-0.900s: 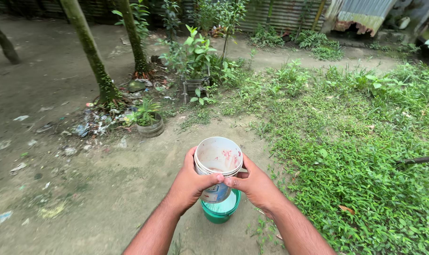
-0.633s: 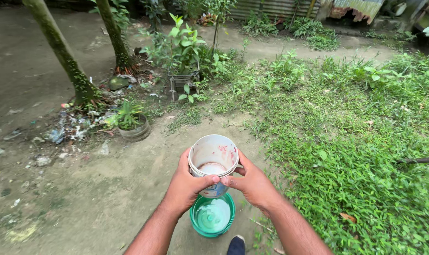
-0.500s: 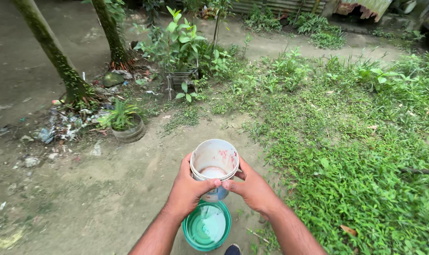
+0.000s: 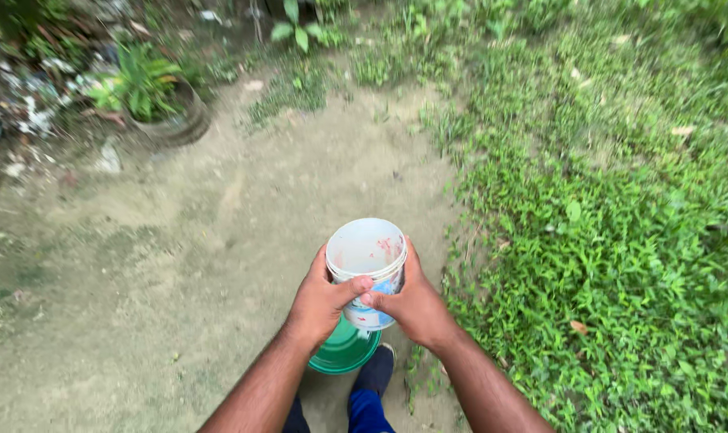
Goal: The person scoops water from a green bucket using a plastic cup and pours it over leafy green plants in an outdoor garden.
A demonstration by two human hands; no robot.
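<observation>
Since half a second ago the view has tipped downward: tree trunks and fence are out of sight, the potted plant [image 4: 151,100] has slid to the upper left, and a dark shoe [image 4: 375,370] and blue trouser leg now show below the white bucket [image 4: 368,261]. Both hands remain wrapped on it as before.

Ground, taken from the white bucket: bare packed dirt [image 4: 179,240] spreads to its left and beyond it; a patch of low green weeds [image 4: 604,240] fills everything to its right. Litter [image 4: 27,96] lies far up-left, beside the potted plant.

Green bucket [image 4: 344,353] hangs directly beneath the white bucket, partly hidden by the hands; only its rim and part of the inside show.

White bucket: held upright above the dirt, open mouth up, red smears on the inner wall, blue label on the side.

Left hand [image 4: 320,305]: curled closed around the bucket's left side, thumb across the front. Right hand [image 4: 412,305]: closed on the right side, fingertips meeting the left thumb.
</observation>
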